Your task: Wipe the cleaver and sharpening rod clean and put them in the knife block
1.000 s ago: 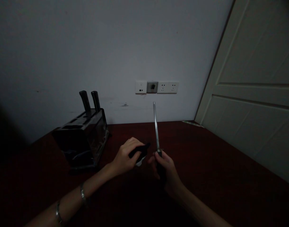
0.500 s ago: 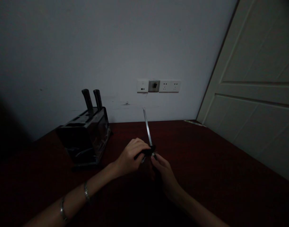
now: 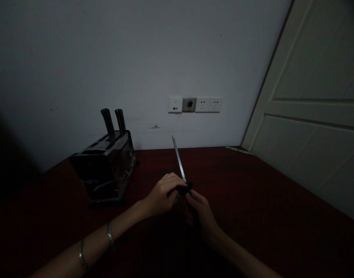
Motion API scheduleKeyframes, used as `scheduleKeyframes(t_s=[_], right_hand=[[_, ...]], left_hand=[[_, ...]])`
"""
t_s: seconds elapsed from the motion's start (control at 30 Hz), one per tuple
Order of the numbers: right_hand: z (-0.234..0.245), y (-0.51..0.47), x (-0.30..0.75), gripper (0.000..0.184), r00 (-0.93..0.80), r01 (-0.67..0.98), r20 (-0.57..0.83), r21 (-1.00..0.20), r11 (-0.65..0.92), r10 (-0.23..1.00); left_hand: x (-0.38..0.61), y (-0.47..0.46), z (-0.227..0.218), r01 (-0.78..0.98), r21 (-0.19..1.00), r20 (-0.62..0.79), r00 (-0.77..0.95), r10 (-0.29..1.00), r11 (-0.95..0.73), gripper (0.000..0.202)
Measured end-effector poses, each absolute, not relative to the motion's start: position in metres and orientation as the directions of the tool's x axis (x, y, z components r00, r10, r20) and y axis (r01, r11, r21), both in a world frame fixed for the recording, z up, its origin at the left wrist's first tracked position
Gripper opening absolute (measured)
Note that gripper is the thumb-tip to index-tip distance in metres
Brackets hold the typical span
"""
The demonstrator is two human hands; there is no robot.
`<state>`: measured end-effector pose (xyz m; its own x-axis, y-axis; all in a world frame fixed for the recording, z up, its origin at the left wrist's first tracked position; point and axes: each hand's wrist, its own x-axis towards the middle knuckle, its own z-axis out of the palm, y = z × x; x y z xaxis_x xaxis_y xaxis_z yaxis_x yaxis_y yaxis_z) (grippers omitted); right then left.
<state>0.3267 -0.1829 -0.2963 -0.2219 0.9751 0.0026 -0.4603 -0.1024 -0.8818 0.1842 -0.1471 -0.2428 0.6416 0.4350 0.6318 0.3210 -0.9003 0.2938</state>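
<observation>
A slim silver sharpening steel (image 3: 178, 158) points up and slightly left, its tip toward the wall. My right hand (image 3: 204, 214) is closed around its lower end, where the handle is mostly lost in shadow. My left hand (image 3: 163, 195) pinches a black, limp-looking piece, perhaps a cloth (image 3: 182, 188), against the lower part of the rod, just above my right fingers. Two bracelets circle the left forearm. Darkness hides the undersides of both hands.
On the left of the dark red table (image 3: 223, 170) stands a black knife block (image 3: 100, 170) with two black-handled knives (image 3: 107, 121) in it. Wall sockets (image 3: 208, 104) lie behind. A thin strip (image 3: 239, 150) rests near the back right corner, beside a pale door (image 3: 315, 127).
The steel's tip has dipped and swung slightly left. My left hand and the black piece have shifted a little right and down, covering the rod's base near my right fingers.
</observation>
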Motion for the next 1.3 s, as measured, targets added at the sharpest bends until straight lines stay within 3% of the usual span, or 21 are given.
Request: scheduleKeyframes(t_s=[0.7, 1.03, 1.3], right_hand=[[-0.292, -0.188, 0.331, 0.026, -0.35, -0.558, 0.071, -0.817, -0.147, 0.934], [-0.294, -0.188, 0.331, 0.022, -0.381, -0.583, 0.089, -0.796, -0.164, 0.92], [-0.293, -0.189, 0.332, 0.023, -0.395, -0.601, 0.107, -0.781, -0.168, 0.912]], left_hand=[[0.181, -0.152, -0.242, 0.237, 0.353, 0.711, 0.56, 0.425, -0.905, 0.02], [0.175, -0.148, -0.233, 0.188, 0.222, 0.671, 0.683, 0.289, -0.957, 0.027], [0.173, -0.148, -0.227, 0.155, 0.233, 0.66, 0.699, 0.273, -0.96, 0.029]])
